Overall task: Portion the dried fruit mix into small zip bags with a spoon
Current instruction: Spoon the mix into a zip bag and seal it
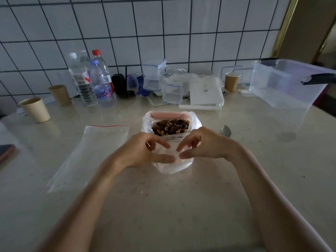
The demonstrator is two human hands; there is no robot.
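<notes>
Nearest the camera, two bare forearms reach forward over the pale stone worktop point(181, 206). The left hand point(143, 151) and the right hand point(203, 144) sit close together, each pinching the upper edge of one small clear zip bag point(172, 164) between thumb and curled fingers; the bag looks empty.

Just beyond the hands stands one white container point(194, 122) lined with a pinkish inside, holding the dried fruit mix point(171, 127) of brown and yellow pieces. To the left of the left hand lies a flat stack of empty zip bags point(91, 157) with a red seal line on top; how many are in it cannot be told. Just past the right hand, the grey bowl of one spoon point(226, 130) shows on the worktop.

Farther off, against the white tiled wall point(163, 30), stand three plastic bottles: the front one point(102, 86) carries a blue label with partly readable pink letters, "amen"; one has a red cap. Three paper cups are in view, two at far left point(35, 110) and one at far right point(231, 81). Beyond the container sit small clear lidded boxes point(153, 74), a white box point(205, 91) and a black object too dim to name. At far right stands a large clear storage tub point(283, 84) with dark handles.
</notes>
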